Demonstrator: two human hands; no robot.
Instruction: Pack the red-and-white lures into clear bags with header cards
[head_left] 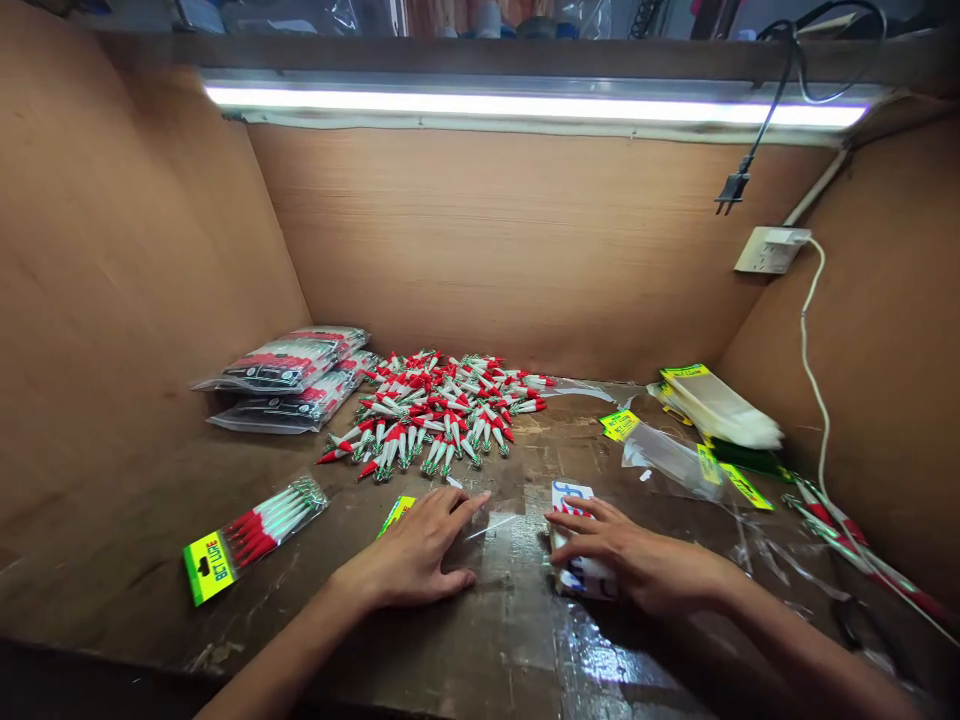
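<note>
L hand (420, 550) is spread, thumb apart, just by a yellow tag (396, 513) & some clear plastic (496, 524) on the desk (465, 660). Can't tell if it touches the plastic. R hand (637, 560) is spread too, fingers on a white box (583, 582) w/ blue & red marks. I see no lure in either hand. The loose lures (442, 410), red & white w/ green ends, lie in a big pile nr the back. Done so far, I think: 1 clear pack (259, 530) of lures w/ a yellow top at far L, plus fat bags (289, 372) stacked behind it, which look full. Left: lots, b/c the pile is big & the flat bags (667, 458) and bag stack (727, 408) at R look unfilled. Prob. a long way to go.
</note>
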